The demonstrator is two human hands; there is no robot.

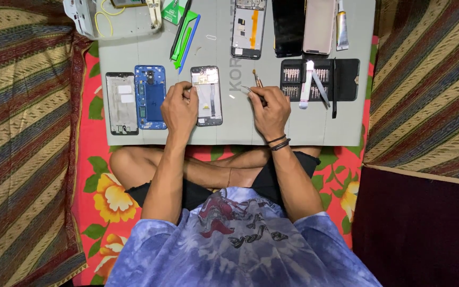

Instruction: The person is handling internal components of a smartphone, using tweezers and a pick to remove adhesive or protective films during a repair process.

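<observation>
Grey flat worktop mat (pixel 293 127) over a red floral cloth (pixel 99 186), left hand (pixel 180 109) gripping the left edge of an opened black phone frame (pixel 207 95), right hand (pixel 269 109) clenched on thin metal tweezers (pixel 252 90), blue phone body (pixel 150 97) left of the left grip, black screwdriver-bit case (pixel 320 79) right of the right grip.

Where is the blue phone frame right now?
In the head view, the blue phone frame lies on the grey mat, left of the left hand and right of a grey frame.

A grey desk (pixel 240 130) is carrying opened phone frames (pixel 206 95); a black screwdriver-bit case (pixel 346 79) is lying alongside.
</observation>
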